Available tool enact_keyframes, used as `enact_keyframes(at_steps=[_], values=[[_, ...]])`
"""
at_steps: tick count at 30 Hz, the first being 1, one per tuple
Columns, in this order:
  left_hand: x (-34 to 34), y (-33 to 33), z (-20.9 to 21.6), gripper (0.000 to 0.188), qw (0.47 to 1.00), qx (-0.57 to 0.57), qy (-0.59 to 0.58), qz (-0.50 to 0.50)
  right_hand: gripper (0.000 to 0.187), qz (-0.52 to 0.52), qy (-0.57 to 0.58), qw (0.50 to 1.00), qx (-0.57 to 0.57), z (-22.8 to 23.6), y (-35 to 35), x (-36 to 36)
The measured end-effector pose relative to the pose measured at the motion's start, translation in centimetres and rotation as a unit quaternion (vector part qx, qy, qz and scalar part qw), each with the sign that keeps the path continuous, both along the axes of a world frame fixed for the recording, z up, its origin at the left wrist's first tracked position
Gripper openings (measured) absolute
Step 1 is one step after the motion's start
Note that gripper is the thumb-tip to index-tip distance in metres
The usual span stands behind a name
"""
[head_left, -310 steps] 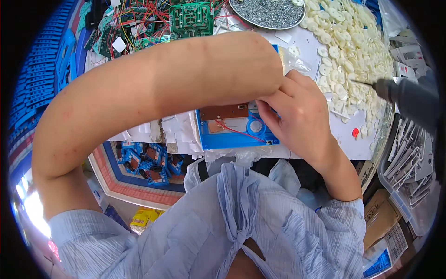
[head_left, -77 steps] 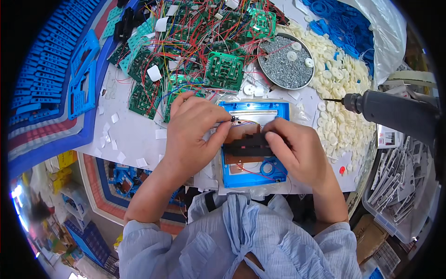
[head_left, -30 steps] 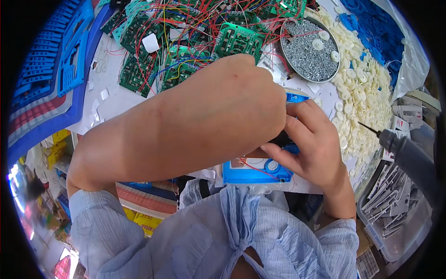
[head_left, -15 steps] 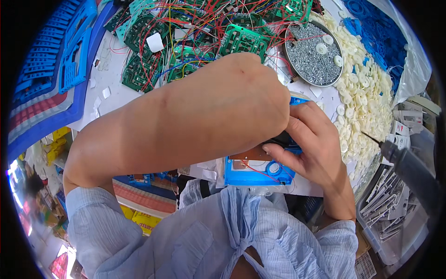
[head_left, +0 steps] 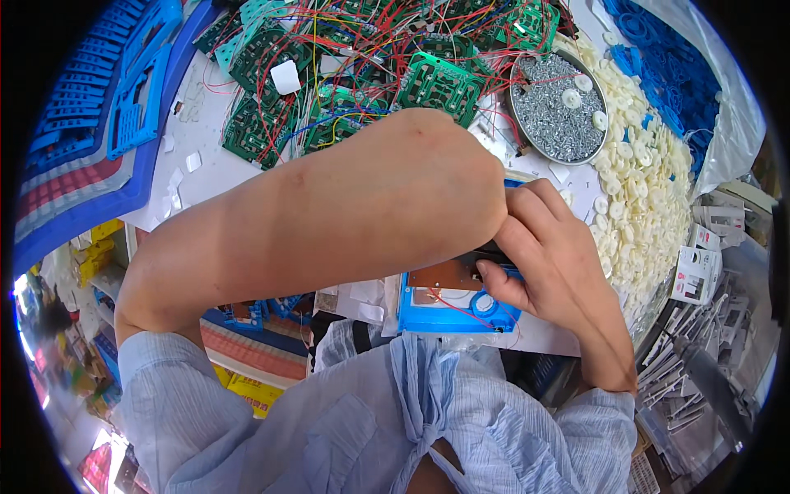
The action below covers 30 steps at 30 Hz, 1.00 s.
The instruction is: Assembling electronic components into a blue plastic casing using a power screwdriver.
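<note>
My left forearm [head_left: 329,214] reaches across from the left, the back of my left hand [head_left: 448,185] uppermost. Its fingers are bent down out of sight over a blue plastic casing [head_left: 453,319]. Around the casing's right side curl the fingers of my right hand [head_left: 547,255], the thumb bent in beside a black part [head_left: 494,252]. A brown board [head_left: 448,276] lies inside the casing, with a thin red wire and a round ring below it. What my left fingers hold is hidden.
Green circuit boards [head_left: 440,86] with tangled wires are heaped at the back. Beside them stands a round dish of small screws [head_left: 555,115]. Cream plastic discs [head_left: 642,177] pile up at the right, near a dark electric screwdriver [head_left: 712,383]. Blue plastic frames [head_left: 136,103] fill the far left.
The electric screwdriver at the right has swung lower, toward me. My hands stay at the casing with only slight shifts, and the whole view has moved a little.
</note>
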<state>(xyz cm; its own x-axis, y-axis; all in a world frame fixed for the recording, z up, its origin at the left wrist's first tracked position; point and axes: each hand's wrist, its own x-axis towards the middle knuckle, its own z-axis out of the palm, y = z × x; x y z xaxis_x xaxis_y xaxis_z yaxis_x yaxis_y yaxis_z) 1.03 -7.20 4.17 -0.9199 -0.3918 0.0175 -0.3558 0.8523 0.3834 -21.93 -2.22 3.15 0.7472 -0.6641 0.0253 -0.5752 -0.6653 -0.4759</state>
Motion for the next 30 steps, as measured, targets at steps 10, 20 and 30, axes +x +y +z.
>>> enact_keyframes(at_steps=[10,20,30], values=[[0.8,0.8,-0.8,0.006,0.997,0.022,0.065,0.043,0.045,-0.036,-0.092,0.995,-0.021,-1.3,0.5,-0.4],[1.1,0.4,-1.4,0.008,0.988,0.049,0.123,0.075,0.045,-0.046,-0.088,0.995,-0.013,-1.1,0.4,-0.4],[1.0,0.1,-1.8,0.008,0.984,0.064,0.155,0.063,0.045,-0.046,-0.114,0.992,-0.007,-1.1,0.0,-0.4]])
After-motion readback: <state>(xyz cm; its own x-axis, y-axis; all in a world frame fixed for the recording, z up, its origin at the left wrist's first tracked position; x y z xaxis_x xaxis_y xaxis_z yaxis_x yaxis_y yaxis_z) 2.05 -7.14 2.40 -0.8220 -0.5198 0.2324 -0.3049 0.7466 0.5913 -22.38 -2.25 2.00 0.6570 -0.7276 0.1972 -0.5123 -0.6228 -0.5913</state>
